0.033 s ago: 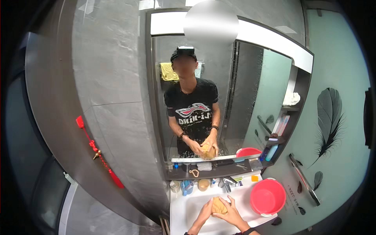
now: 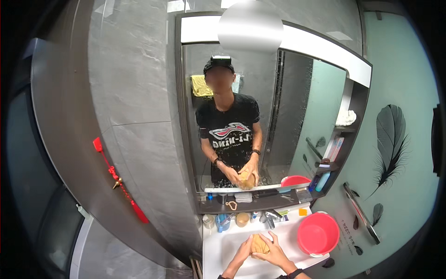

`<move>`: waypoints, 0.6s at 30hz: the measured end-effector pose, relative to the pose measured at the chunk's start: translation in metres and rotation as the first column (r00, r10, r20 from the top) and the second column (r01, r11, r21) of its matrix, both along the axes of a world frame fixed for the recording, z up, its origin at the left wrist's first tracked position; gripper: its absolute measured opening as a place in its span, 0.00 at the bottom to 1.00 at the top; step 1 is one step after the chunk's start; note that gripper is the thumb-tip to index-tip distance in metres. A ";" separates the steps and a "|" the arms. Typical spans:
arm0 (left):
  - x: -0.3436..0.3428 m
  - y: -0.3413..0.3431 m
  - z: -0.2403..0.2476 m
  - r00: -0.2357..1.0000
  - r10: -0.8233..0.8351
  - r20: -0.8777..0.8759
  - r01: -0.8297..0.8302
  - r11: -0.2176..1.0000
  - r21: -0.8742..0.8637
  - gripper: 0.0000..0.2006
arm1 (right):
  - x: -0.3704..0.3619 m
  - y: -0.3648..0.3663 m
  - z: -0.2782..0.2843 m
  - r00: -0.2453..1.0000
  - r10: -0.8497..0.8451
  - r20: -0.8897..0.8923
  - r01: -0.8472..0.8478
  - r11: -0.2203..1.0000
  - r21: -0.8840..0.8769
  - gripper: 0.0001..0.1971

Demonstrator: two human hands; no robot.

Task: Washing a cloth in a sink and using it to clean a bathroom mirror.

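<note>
Over the white sink (image 2: 226, 246) I hold a rounded, tan-yellow bundle (image 2: 259, 246) with creases across its top; it looks like folded cloth, though its exact kind is unclear. My left hand (image 2: 243, 252) presses on its left side, fingers together and thumb along the edge. On the other side my right hand (image 2: 275, 255) grips it, thumb on the front and fingers curved over the far edge. The mirror (image 2: 292, 97) reflects both hands around the bundle at waist height. Its underside is hidden in the head view.
A pink-red basin (image 2: 318, 234) stands right of the sink. Behind my hands are a tap (image 2: 270, 222), a tan cup (image 2: 242, 219), a blue container (image 2: 223, 223) and an orange block (image 2: 303, 212). Above runs a dark shelf (image 2: 260, 205). A frosted glass door (image 2: 395, 204) is at right.
The whole view has shifted very slightly. Both hands keep the same hold on the bundle.
</note>
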State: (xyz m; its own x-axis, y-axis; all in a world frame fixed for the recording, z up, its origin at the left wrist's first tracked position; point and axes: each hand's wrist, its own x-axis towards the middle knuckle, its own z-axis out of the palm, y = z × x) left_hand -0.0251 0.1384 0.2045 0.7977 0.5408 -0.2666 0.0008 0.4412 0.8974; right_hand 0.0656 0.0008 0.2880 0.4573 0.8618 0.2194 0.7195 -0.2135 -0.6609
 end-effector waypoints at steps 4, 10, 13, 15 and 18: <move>-0.017 0.013 -0.003 0.999 0.002 0.054 -0.001 1.000 -0.031 0.33 | 0.007 0.022 -0.004 0.986 0.132 -0.101 -0.123 0.988 0.094 0.31; -0.096 0.034 0.033 0.945 0.239 0.224 -0.231 0.971 -0.058 0.34 | 0.051 0.058 0.100 0.970 0.089 -0.227 0.022 0.895 0.445 0.21; -0.155 0.057 -0.011 0.893 0.446 0.052 -0.443 0.894 -0.065 0.30 | 0.074 0.051 0.236 0.999 -0.011 -0.046 0.037 0.780 0.624 0.26; -0.207 0.026 0.005 0.818 0.565 0.111 -0.544 0.822 -0.171 0.22 | 0.072 0.069 0.324 1.000 0.020 0.009 -0.019 0.600 0.800 0.25; -0.270 0.002 -0.017 0.654 0.754 -0.067 -0.754 0.642 -0.135 0.20 | 0.068 0.105 0.456 0.971 0.063 0.233 -0.237 0.418 0.877 0.22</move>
State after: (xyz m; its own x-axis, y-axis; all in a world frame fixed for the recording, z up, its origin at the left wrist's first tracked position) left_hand -0.2956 0.1402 0.1880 0.1293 0.9116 -0.3903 -0.3851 0.4089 0.8273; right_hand 0.1333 0.1062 0.7438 0.2301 0.1907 0.9543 0.7766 0.5550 -0.2982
